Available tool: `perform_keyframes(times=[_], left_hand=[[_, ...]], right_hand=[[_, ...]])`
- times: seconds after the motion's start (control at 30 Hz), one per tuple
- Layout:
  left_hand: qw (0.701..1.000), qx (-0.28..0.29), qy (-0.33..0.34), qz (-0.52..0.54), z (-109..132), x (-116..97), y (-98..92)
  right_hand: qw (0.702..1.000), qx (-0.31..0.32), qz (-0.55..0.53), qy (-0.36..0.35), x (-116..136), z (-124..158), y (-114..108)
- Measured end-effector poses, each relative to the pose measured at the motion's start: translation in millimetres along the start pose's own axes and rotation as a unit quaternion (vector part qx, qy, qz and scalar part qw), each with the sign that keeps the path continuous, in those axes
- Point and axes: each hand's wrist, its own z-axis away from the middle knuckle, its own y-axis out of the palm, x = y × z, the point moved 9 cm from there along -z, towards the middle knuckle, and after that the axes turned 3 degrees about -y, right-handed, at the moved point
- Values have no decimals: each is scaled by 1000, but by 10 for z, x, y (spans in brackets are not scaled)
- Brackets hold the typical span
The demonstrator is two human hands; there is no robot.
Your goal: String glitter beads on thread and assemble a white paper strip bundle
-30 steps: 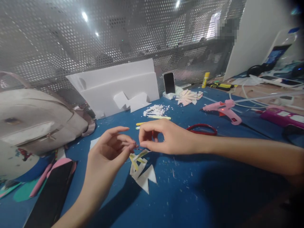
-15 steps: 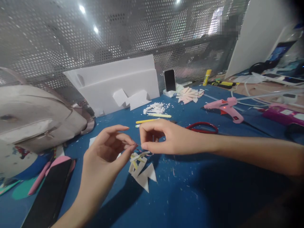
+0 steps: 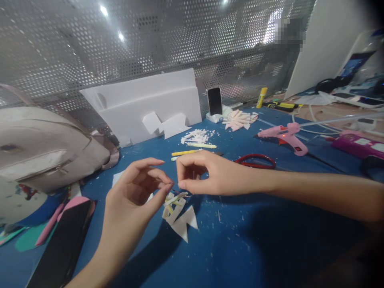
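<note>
My left hand [image 3: 135, 192] and my right hand [image 3: 207, 173] meet fingertip to fingertip above a blue table [image 3: 240, 248]. Each hand pinches thumb and forefinger on one end of something very thin and small that I cannot make out. Just below the fingertips lies a small pile of white and pale yellow foam scraps [image 3: 178, 216], cut into strips and triangles.
White foam sheets [image 3: 144, 106] lean on the perforated metal wall, with a phone [image 3: 214, 101] beside them. Red scissors [image 3: 255, 161], a pink glue gun [image 3: 285, 136], yellow strips [image 3: 192, 152], a glue stick [image 3: 261, 97] and a beige bag [image 3: 45, 152] surround the hands. A dark phone [image 3: 64, 244] lies near left.
Both hands stay almost still, pinched together; the view has shifted slightly and the fingertips moved a little apart from the scrap pile.
</note>
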Motion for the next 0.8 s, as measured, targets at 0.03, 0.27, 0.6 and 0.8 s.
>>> perform_keyframes(times=[0.03,0.27,0.6,0.8], left_hand=[[1000,1,-2,1,3,-1,4],[999,14,-23,40,-2,69,26],[986,51,-113,110,39,242,135],[979,33,-148,134,55,304,177]], right_hand=[[1000,-3,-1,1,0,0,-5],[995,-73,11,-67,156,3,-129],[991,-91,30,-93,144,11,-143],[993,-98,6,-66,87,-14,-185]])
